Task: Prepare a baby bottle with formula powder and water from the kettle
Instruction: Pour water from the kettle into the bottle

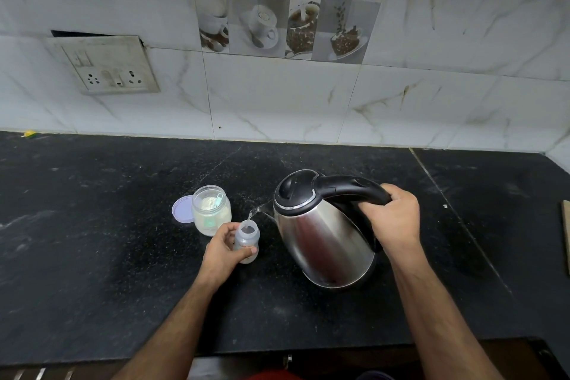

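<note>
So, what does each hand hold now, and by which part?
The right hand grips the kettle by its black handle. The left hand holds the baby bottle around its body, below the open neck.

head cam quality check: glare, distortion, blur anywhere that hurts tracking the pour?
Head view: wide-angle bending curves the wall tiles and the black stone counter edge; soft reflections streak the tilted stainless steel kettle, no blown-out glare; the thin water stream into the small clear baby bottle is faint; left hand and right hand look sharp; the open glass jar of white powder is slightly soft.
</note>
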The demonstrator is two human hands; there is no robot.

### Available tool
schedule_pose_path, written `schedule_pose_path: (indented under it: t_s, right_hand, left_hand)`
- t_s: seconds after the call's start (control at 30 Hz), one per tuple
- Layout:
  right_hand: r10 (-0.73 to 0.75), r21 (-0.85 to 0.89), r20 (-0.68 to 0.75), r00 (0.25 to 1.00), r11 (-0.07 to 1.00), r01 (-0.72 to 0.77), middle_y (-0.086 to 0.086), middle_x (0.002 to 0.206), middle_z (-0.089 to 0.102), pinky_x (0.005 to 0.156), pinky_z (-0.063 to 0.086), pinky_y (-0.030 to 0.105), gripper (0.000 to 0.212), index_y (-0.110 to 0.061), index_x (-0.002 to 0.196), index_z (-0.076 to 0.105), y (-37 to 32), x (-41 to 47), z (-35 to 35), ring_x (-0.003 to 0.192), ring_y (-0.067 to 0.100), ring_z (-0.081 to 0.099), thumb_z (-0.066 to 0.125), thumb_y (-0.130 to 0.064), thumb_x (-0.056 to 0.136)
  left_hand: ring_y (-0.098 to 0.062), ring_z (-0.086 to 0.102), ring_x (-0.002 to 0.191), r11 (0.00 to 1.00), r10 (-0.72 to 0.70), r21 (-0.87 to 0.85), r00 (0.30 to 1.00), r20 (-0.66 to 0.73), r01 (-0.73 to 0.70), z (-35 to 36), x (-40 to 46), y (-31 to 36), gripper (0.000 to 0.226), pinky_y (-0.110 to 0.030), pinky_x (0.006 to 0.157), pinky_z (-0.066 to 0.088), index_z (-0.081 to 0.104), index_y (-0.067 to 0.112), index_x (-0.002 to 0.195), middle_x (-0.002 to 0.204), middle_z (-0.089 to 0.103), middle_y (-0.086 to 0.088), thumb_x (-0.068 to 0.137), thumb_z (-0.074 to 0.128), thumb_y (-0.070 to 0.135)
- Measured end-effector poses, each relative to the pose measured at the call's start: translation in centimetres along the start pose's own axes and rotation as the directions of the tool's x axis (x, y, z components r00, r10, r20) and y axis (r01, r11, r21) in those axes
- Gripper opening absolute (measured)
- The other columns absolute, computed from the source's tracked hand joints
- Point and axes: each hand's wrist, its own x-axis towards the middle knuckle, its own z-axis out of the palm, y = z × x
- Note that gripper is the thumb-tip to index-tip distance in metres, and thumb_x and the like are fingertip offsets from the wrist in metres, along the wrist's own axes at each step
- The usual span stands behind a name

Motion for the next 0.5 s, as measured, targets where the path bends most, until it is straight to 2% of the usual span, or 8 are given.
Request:
schedule_pose_path:
  t_s: [0.13, 0.37, 0.5]
  right_hand:
    - [-0.018, 0.006, 0.002, 1.0, 1.0, 0.018, -0.011, 0.047, 0.054, 0.055, 0.041, 0.028, 0.008, -0.026, 0.063, 0.065, -0.2, 0.1, -0.2, 0.053, 0.011, 0.048, 0.068, -0.023, 0.056]
    - [-0.025, 0.024, 0.013, 1.0, 0.999, 0.024, -0.013, 0.044, 0.051, 0.056, 0.038, 0.029, 0.007, -0.032, 0.057, 0.063, -1.0, 0.1, -0.5, 0.053, 0.012, 0.047, 0.067, -0.028, 0.052]
    - [-0.037, 0.025, 0.02, 0.999, 0.999, 0.037, -0.015, 0.045, 0.053, 0.058, 0.039, 0.029, 0.014, -0.035, 0.056, 0.064, -1.1, 0.2, -0.7, 0.053, 0.012, 0.048, 0.071, -0.022, 0.056]
  left_hand:
    - [-0.005, 0.065, 0.096, 1.0, 0.004, 0.005, 1.0, -0.002, -0.004, 0.1, 0.0, 0.2, 0.054, -0.018, 0.082, 0.051, 0.059, 0.024, 0.105, 0.105, 0.07, 0.005, 0.067, 0.085, -0.005]
    - [0.004, 0.066, 0.092, 1.0, 0.009, 0.022, 1.0, -0.002, -0.009, 0.1, 0.1, 0.0, 0.055, -0.019, 0.087, 0.048, 0.06, 0.027, 0.104, 0.105, 0.071, 0.006, 0.066, 0.086, -0.004]
    - [-0.005, 0.065, 0.098, 1.0, 0.004, 0.012, 1.0, 0.0, -0.004, 0.0, 0.1, -0.1, 0.055, -0.02, 0.088, 0.048, 0.059, 0.026, 0.105, 0.106, 0.07, 0.004, 0.067, 0.086, -0.004]
